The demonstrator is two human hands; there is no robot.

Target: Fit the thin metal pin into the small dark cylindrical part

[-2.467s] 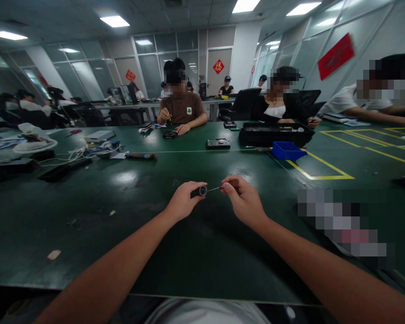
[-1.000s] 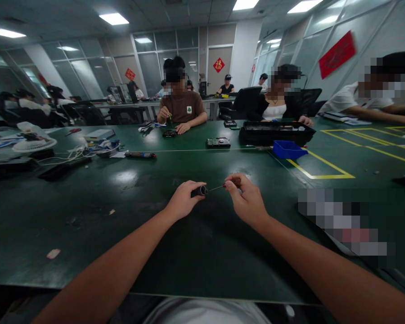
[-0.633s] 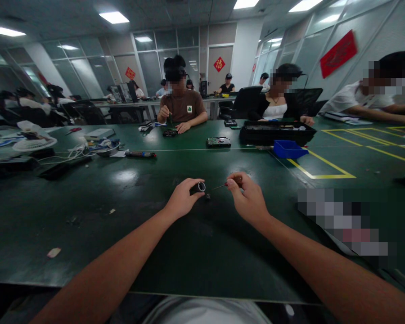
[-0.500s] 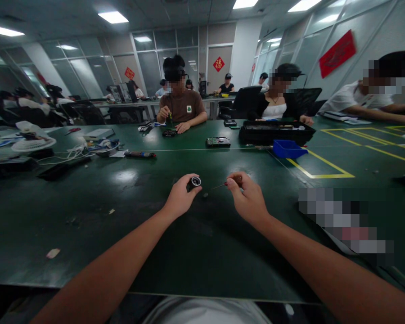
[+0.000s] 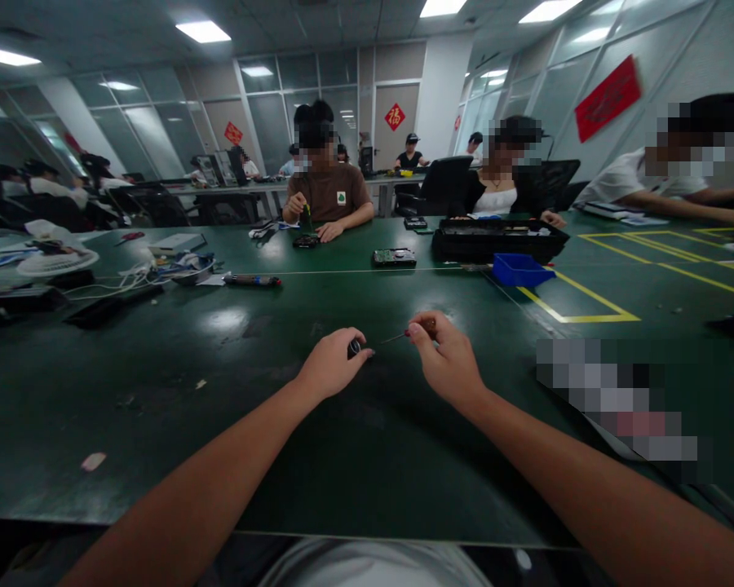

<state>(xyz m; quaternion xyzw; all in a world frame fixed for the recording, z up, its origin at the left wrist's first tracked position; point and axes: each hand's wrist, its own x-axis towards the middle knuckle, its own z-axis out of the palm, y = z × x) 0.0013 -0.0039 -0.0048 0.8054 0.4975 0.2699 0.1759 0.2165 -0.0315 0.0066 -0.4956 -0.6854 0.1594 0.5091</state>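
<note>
My left hand (image 5: 329,364) is curled around a small black round part (image 5: 353,349) with a silvery ring, now mostly covered by the fingers. Its thumb and forefinger reach down by a tiny grey piece (image 5: 371,353); whether they grip it I cannot tell. Across from it, my right hand (image 5: 451,360) is closed on the reddish-brown handle of a screwdriver (image 5: 392,337). The thin shaft points left toward my left fingertips, with a small gap between. Both hands are low over the green table (image 5: 342,465).
Beyond my hands lie a hard drive (image 5: 395,257), a blue bin (image 5: 522,270) and a long black case (image 5: 500,240). A dark pen-like tool (image 5: 253,280) and a heap of cables (image 5: 183,267) are on the left. Co-workers sit opposite; one person (image 5: 329,191) handles a yellow-green tool.
My left hand has come down slightly and turned, so the round part's ringed face is hidden and the fingertips are at the tiny grey piece. My right hand is nearly still.
</note>
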